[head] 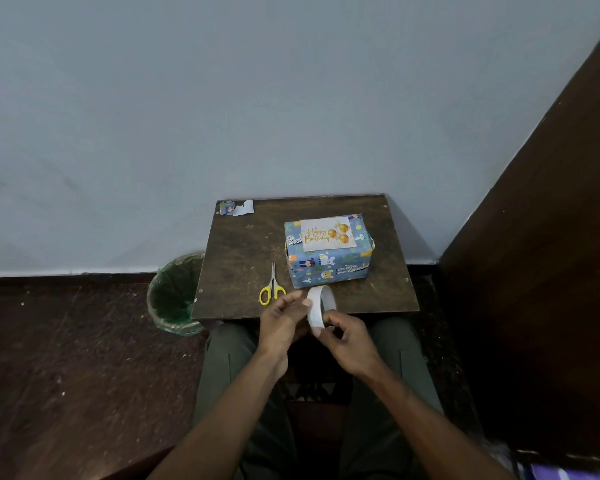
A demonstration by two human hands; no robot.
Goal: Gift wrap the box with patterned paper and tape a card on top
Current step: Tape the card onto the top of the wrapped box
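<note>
The box (329, 250), already wrapped in blue patterned paper, is sitting on the right half of a small dark table (243, 251) that is standing against a pale wall (222, 98). A white card (326, 234) reading "Happy Birthday", with gold balloons, is lying flat on the box's top face; whether it is taped down cannot be told.

Both hands are hovering together at the table's near edge, just in front of the box and not touching it. Between them they are holding a roll of white tape (321, 305), standing on edge. The left hand (283, 323) is curling around the roll's left side, its fingertips lying on the outer band near the top. The right hand (347, 337) is pinching the roll's lower part between thumb and fingers. The box's near face is lying just beyond the roll's top rim.

Scissors (272, 285) with yellow handles are lying closed on the table just left of the box, points aimed away from the person, handles near the left hand's fingers. A paper scrap (236, 207) is resting on the far left corner. A green-lined bin (174, 296) is standing on the dark floor just beside the table's left side. The person is sitting with knees in olive trousers (229, 368) under the table's near edge.
</note>
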